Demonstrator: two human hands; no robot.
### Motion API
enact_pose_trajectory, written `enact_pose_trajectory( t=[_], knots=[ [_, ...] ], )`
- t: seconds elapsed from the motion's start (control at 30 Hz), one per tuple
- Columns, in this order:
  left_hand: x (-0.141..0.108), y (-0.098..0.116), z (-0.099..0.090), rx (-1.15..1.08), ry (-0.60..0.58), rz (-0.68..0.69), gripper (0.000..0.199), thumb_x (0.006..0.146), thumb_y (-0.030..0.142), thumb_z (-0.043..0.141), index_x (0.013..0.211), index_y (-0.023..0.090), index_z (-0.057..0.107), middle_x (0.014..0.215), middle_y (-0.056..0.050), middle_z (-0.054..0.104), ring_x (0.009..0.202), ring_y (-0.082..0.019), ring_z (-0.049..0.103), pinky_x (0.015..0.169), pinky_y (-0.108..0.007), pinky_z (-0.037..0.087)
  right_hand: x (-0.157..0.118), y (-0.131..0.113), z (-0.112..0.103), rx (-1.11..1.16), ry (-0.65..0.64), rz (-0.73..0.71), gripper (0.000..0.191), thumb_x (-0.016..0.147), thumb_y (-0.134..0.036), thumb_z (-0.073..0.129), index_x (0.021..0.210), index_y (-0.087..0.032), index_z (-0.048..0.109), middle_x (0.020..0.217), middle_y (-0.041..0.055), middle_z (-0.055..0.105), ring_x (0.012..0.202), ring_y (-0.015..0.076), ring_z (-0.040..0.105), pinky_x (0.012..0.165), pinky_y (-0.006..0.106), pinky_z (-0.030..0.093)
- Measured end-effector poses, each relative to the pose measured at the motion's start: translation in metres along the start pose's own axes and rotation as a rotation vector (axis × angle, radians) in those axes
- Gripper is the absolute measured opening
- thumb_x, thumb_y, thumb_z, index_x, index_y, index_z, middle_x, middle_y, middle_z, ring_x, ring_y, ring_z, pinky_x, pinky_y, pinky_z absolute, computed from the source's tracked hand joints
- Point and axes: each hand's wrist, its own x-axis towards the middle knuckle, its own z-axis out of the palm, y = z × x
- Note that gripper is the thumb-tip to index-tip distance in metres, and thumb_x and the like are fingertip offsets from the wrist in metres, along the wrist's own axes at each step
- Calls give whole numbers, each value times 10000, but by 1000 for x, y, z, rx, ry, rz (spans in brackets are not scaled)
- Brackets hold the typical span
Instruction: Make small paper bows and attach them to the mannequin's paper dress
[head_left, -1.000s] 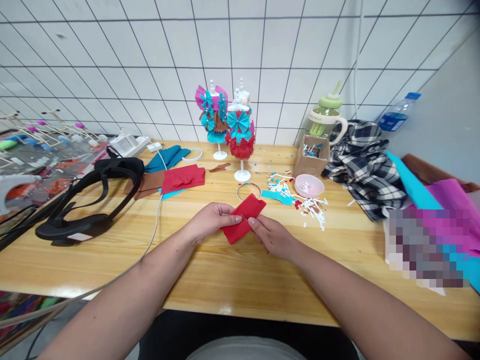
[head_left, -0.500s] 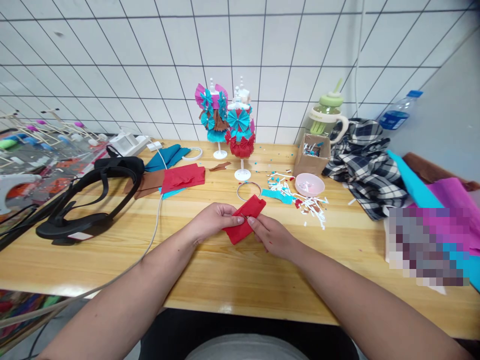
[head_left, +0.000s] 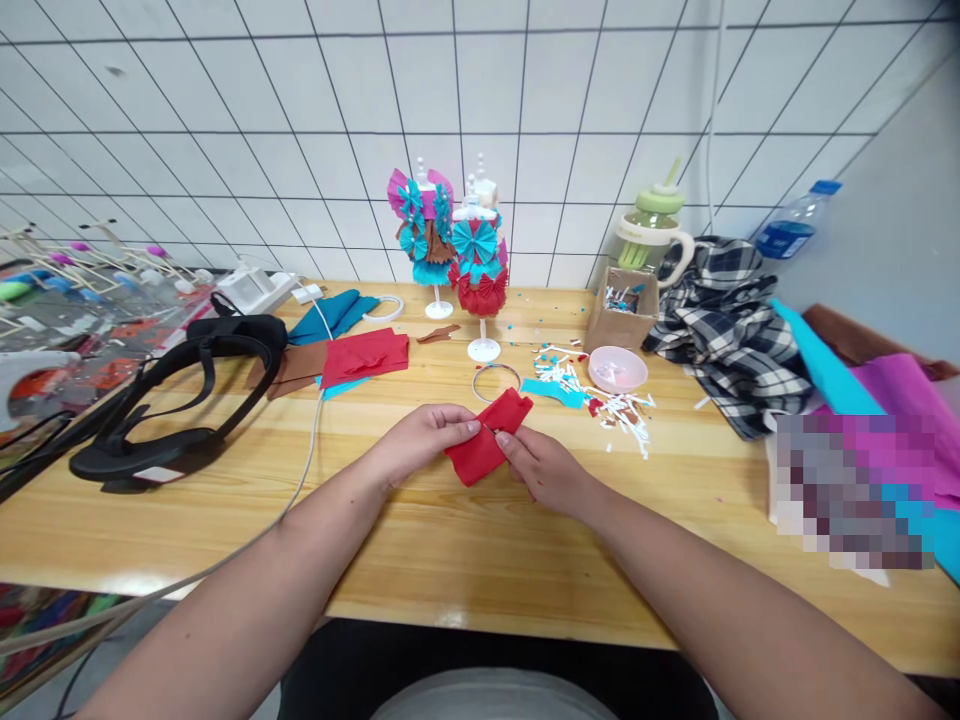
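Between my hands, above the table, is a folded red piece (head_left: 480, 462) that looks like crepe paper, tilted up to the right. My left hand (head_left: 424, 440) pinches its left edge, thumb on top and fingers partly hidden behind. My right hand (head_left: 551, 468) grips the right side, its thumb and forefinger meeting at a thin, needle-like pin (head_left: 489, 429) lying across the paper. Whether the pin pierces the paper is too small to tell. Just beyond lies a thin ring (head_left: 496, 369), partly covered by the red piece.
Decorated dress stands (head_left: 484, 350) stand by the wall. White and coloured scraps (head_left: 626, 415) lie around a pink bowl (head_left: 617, 369), near a cardboard box (head_left: 622, 325). Folded red sheets (head_left: 367, 354) and a black headset (head_left: 150, 470) are left; a cable (head_left: 304, 470) crosses the table.
My left thumb has drawn back slightly to the left, away from the pin. The red piece and my right hand have barely moved.
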Motion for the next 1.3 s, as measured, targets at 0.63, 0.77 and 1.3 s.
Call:
enact_pose_trajectory(
  t=[0.63,0.77,1.3],
  knots=[
    [4,-5,3,90,-41,52,305,712,437,705,794,144,706,733,-14,691,672,-128,567,686,-245,413,-1,-1,3,58,-2,83,383,942,-497,324,964,-200,566,802,31,620,770,181,588,670,304,473],
    [4,-5,4,58,-46,45,298,717,425,708,823,146,712,772,-23,706,705,-136,582,721,-253,422,0,0,4,59,12,77,376,947,-479,319,963,-193,562,802,32,616,772,181,591,666,301,470],
    [2,-1,8,26,-38,27,293,686,415,738,808,149,732,793,-38,717,727,-147,596,734,-264,432,1,2,4,28,13,63,379,944,-485,325,958,-196,571,756,28,607,757,188,591,640,298,455]
  ],
)
